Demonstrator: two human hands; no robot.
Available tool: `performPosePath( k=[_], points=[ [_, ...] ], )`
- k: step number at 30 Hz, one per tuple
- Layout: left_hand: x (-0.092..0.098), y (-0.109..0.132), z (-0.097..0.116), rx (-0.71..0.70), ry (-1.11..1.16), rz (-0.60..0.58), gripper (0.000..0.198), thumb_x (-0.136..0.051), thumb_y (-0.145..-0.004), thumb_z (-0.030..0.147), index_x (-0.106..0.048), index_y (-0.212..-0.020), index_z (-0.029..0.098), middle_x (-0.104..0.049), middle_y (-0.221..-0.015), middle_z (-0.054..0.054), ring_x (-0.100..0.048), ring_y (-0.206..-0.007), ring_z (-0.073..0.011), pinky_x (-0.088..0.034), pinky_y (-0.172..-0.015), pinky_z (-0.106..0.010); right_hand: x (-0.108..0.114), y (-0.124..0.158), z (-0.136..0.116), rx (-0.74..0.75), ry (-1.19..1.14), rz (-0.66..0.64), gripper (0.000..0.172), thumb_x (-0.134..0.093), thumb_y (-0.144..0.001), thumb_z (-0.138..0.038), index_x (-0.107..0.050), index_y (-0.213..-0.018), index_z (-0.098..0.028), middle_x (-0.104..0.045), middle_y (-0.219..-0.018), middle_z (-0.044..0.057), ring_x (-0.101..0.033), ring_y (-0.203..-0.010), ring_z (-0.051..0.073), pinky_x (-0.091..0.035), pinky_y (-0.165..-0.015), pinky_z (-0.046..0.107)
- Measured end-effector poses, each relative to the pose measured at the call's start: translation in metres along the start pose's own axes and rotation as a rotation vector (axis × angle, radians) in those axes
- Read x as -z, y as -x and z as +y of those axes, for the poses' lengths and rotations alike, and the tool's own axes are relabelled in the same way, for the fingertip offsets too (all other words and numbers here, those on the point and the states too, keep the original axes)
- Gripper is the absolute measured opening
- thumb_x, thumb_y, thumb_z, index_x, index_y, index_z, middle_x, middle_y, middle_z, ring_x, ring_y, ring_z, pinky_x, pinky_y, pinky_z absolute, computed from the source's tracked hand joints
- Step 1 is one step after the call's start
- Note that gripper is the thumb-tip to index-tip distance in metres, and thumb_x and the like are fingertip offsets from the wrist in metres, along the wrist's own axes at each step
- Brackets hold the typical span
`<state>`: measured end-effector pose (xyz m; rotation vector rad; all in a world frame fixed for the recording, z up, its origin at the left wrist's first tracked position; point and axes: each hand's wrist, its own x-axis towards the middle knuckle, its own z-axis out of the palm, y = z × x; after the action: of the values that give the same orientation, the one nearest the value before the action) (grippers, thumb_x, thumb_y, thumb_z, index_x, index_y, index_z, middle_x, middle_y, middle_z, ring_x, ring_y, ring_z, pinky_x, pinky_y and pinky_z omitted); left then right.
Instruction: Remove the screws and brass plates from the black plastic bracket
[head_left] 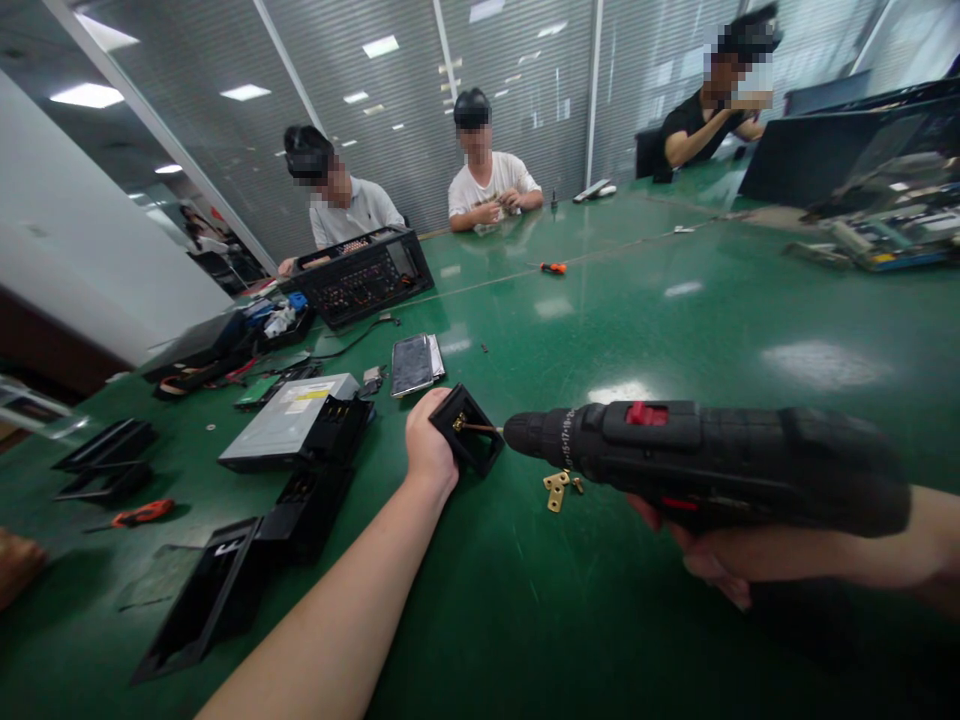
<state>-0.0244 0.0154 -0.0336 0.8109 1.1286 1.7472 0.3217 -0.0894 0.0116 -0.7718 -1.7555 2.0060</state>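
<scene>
My left hand is closed around the left side of a small black frame, which it holds tilted over the green table. A brass-coloured piece shows inside the frame. In my right hand is a black cordless drill with a red switch on top, lying level and pointing left. Its long thin bit reaches into the frame, with the tip at the brass piece. Below the chuck, a T-shaped brass plate lies on the table beside a small brass screw.
Left of my arm lie an optical drive, black plastic housings and an orange screwdriver. Beyond stand a phone-like slab and a black computer case. Another screwdriver lies farther off. Three people sit across the table; another person's hand shows at the left edge.
</scene>
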Motion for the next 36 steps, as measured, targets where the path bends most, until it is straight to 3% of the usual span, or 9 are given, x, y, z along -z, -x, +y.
performPosePath(
  k=[21,36],
  points=[
    [-0.0020,0.0014,0.0012,-0.009,-0.006,0.001,0.022,-0.083,-0.068,0.040,-0.070,-0.070,0.022,-0.066,-0.068,0.002,-0.063,-0.066,-0.0167,-0.051,-0.068,-0.029,0.0042,0.0014,0.0097,0.033,-0.012,-0.019,0.034,-0.089,-0.102,-0.039,-0.073,-0.129,-0.026,-0.078,-0.088,0.001,-0.082,-0.075,0.017,-0.069,-0.068,0.026],
    [-0.0035,0.0009,0.0027,0.019,-0.010,0.009,0.022,-0.082,-0.063,0.041,-0.070,-0.067,0.023,-0.064,-0.068,0.002,-0.059,-0.067,-0.0168,-0.050,-0.068,-0.030,0.0029,-0.0026,0.0035,-0.009,0.015,-0.001,0.039,-0.089,-0.100,-0.046,-0.070,-0.128,-0.026,-0.076,-0.086,0.000,-0.081,-0.074,0.018,-0.067,-0.066,0.028]
  ],
)
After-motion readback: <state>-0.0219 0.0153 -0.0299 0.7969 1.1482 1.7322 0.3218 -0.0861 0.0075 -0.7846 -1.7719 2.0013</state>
